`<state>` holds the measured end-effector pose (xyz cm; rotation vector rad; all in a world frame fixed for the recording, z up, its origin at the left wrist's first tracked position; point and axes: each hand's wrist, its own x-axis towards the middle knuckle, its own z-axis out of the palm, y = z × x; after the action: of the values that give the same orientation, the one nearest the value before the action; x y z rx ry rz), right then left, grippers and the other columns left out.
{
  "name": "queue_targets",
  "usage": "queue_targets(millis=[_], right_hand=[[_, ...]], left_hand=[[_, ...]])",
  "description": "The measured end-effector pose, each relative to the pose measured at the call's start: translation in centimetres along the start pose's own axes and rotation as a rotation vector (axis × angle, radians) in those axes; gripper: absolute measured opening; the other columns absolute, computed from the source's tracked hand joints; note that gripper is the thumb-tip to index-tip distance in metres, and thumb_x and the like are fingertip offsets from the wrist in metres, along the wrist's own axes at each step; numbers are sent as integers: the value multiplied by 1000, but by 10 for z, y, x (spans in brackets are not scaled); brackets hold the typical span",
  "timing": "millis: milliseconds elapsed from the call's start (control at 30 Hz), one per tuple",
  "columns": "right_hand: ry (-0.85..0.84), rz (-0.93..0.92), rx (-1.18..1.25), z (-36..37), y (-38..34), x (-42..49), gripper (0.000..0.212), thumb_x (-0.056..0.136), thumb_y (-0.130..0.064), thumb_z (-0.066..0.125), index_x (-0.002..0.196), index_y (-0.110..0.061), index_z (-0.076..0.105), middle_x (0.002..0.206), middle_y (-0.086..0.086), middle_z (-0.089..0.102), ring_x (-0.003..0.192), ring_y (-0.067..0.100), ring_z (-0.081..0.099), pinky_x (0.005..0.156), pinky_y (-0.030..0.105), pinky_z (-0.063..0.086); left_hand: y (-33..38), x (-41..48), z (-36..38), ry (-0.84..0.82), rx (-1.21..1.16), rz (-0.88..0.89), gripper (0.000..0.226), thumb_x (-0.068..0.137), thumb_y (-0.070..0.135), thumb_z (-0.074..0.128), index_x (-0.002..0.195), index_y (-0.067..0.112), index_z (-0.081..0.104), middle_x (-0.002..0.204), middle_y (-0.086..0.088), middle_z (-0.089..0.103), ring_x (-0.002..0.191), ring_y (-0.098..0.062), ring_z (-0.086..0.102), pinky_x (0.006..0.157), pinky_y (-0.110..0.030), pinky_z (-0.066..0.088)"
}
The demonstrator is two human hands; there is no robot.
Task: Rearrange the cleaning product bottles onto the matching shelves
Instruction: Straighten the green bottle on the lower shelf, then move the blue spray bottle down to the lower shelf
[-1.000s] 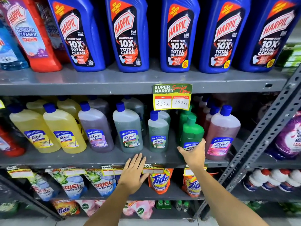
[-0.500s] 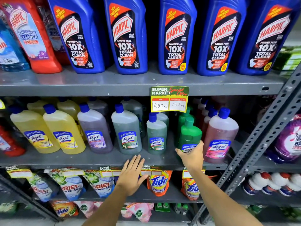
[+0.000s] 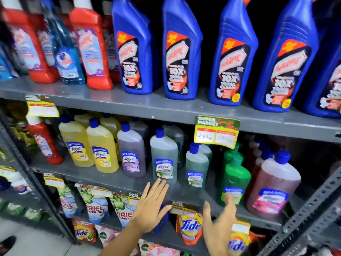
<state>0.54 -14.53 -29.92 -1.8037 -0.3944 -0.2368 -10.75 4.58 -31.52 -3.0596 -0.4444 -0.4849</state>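
Note:
Blue Harpic bottles [image 3: 180,58] line the top shelf [image 3: 166,106], with red bathroom cleaner bottles [image 3: 90,50] and a clear blue bottle [image 3: 68,60] to their left. On the middle shelf [image 3: 118,180] stand Lizol bottles: yellow [image 3: 101,146], purple [image 3: 132,152], grey-green [image 3: 164,156], a smaller grey-green one [image 3: 196,167], a green one [image 3: 234,180] and a pink one [image 3: 273,187]. A lone red bottle [image 3: 45,143] stands at that shelf's left end. My left hand [image 3: 151,206] is open, fingers spread, just below the grey-green bottle. My right hand [image 3: 219,222] is open in front of the green bottle, apart from it.
A price tag [image 3: 216,132] hangs from the top shelf's edge. Ariel pouches [image 3: 96,206] and Tide pouches [image 3: 190,226] hang on the bottom shelf. A slotted metal upright [image 3: 310,213] runs diagonally at the right. White floor shows at the bottom left.
The view has swung left and tilted. My right hand has come off the green bottle's label and dropped lower. My left hand stays open by the shelf edge.

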Motion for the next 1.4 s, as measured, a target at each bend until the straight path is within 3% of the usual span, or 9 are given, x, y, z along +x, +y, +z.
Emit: queue_targets(millis=[67, 100, 200, 333, 500, 700, 967, 1133, 1400], right_hand=[[-116, -142, 44, 7, -26, -3, 54, 82, -11, 71, 132, -6, 50, 127, 12, 53, 119, 29, 53, 104, 20, 36], [-183, -203, 70, 12, -43, -1, 49, 81, -13, 69, 128, -9, 54, 126, 10, 55, 117, 26, 55, 103, 20, 37], [-337, -381, 125, 31, -97, 8, 48, 83, -24, 64, 129, -15, 56, 134, 4, 57, 125, 19, 52, 105, 31, 38], [-449, -619, 146, 70, -171, 16, 48, 88, -27, 58, 134, -17, 54, 142, -4, 51, 136, 9, 40, 113, 14, 23], [-449, -831, 193, 135, -260, 11, 47, 83, -19, 60, 130, -13, 57, 143, 6, 52, 138, 18, 41, 113, 30, 31], [-460, -893, 164, 204, -349, 6, 50, 85, -16, 61, 134, -9, 55, 150, 10, 44, 142, 26, 36, 115, 34, 29], [-379, -847, 146, 263, -402, 16, 51, 85, -17, 62, 134, -6, 54, 150, 9, 43, 141, 25, 36, 114, 36, 34], [-324, -879, 129, 297, -420, 34, 49, 83, -14, 63, 131, -8, 56, 149, 9, 43, 140, 25, 37, 107, 27, 33], [-313, -860, 114, 341, -458, 60, 51, 82, -15, 60, 132, -9, 55, 150, 9, 41, 138, 26, 40, 107, 37, 39]], left_hand=[[-5, 0, -27, 94, -58, -47, 67, 99, 55, 25, 151, 12, 25, 159, 1, 16, 149, -22, 13, 117, -40, 3], [-9, 0, -43, 141, -81, -85, 67, 99, 54, 26, 151, 12, 26, 159, 1, 15, 149, -20, 11, 118, -40, 4], [-25, -6, -95, 280, -85, -206, 66, 98, 52, 28, 150, 11, 28, 160, -2, 18, 149, -18, 10, 119, -40, 6], [-60, -30, -152, 392, -29, -335, 65, 99, 53, 26, 151, 13, 27, 160, -1, 17, 150, -15, 6, 121, -41, 5], [-122, -61, -202, 415, 66, -386, 65, 99, 50, 35, 152, 15, 22, 162, 0, 13, 150, -12, 0, 122, -37, -1], [-197, -89, -259, 472, 152, -425, 71, 98, 60, 19, 151, 14, 26, 161, -3, 18, 150, -18, 8, 121, -46, 7], [-277, -73, -295, 542, 196, -372, 66, 98, 52, 30, 150, 11, 29, 160, -4, 21, 150, -19, 10, 121, -50, 11], [-312, -38, -297, 568, 186, -268, 64, 100, 50, 29, 150, 11, 27, 161, -5, 19, 150, -19, 8, 122, -46, 10], [-367, -7, -300, 537, 201, -211, 65, 99, 51, 29, 151, 12, 26, 162, -5, 16, 150, -16, 7, 122, -44, 8]])
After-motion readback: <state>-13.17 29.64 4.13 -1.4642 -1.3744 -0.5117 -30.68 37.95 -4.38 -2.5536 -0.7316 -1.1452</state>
